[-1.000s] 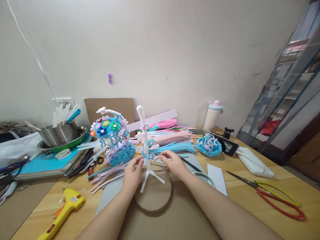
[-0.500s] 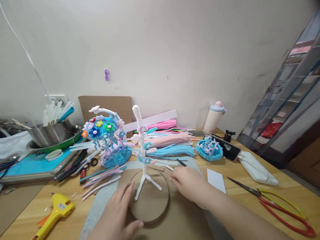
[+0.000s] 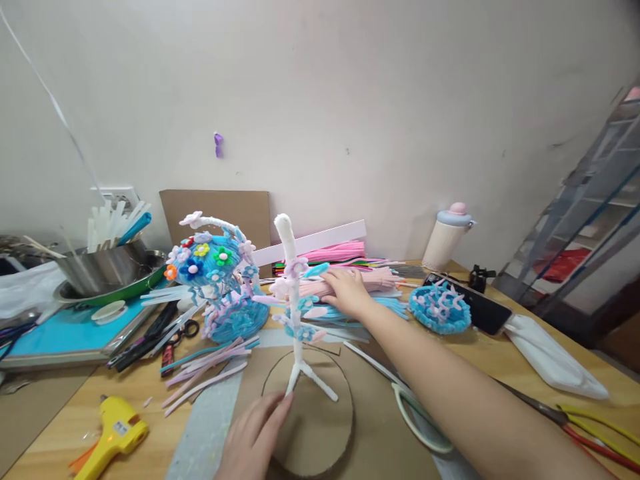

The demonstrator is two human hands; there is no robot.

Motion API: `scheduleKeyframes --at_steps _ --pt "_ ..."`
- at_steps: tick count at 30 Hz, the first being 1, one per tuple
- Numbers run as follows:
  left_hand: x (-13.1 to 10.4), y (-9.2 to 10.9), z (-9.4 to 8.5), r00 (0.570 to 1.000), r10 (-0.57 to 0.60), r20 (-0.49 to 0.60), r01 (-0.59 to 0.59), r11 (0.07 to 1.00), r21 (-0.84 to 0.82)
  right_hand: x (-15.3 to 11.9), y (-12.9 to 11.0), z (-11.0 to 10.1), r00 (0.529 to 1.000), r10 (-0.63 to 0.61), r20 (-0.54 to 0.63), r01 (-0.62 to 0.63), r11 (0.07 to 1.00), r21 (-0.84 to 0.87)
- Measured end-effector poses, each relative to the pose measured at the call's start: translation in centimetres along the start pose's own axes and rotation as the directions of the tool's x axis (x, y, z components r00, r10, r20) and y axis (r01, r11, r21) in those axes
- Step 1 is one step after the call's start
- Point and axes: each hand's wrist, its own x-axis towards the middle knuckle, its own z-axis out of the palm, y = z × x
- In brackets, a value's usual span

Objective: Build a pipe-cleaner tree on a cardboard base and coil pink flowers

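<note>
While the left hand (image 3: pixel 257 432) is at the foot of the white stand (image 3: pixel 295 303), the right hand (image 3: pixel 349 293) lies over pale-pink pipe cleaners (image 3: pixel 383 280); whether either grips cannot be determined

From where I sit, the bottom edge crops my left hand (image 3: pixel 257 437), and its fingertips cover the end of one leg of the white stand (image 3: pixel 295 303); I can't tell whether they pinch it. That hand also hides part of the cardboard circle (image 3: pixel 320 433). I can't make out whether my right hand (image 3: pixel 350 291) grips the pink pipe cleaners (image 3: pixel 383 280). My right forearm (image 3: pixel 435 383) covers part of the scissors (image 3: pixel 560 415), whose handles leave the picture at right. The glue gun's (image 3: pixel 114 430) handle is cut off below, its label unreadable. The shelf (image 3: pixel 595 220) is blurred.
</note>
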Motion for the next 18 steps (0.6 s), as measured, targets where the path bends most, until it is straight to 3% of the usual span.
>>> scheduleKeyframes --at_steps 6,14,18 --pt "-0.5 -0.6 1.1 1.0 0.009 -0.008 -0.009 1.0 0.015 1.2 0.0 0.6 0.994 -0.047 0.1 0.059 0.992 -0.115" --pt "-0.2 0.7 0.5 0.999 0.031 -0.016 -0.032 0.999 -0.032 1.5 -2.0 -2.2 0.996 -0.048 0.077 0.066 0.962 -0.264" --pt "-0.1 0.9 0.2 0.999 0.028 -0.022 -0.028 0.999 -0.02 1.0 -3.3 -4.3 1.0 0.01 0.019 -0.003 0.936 -0.351"
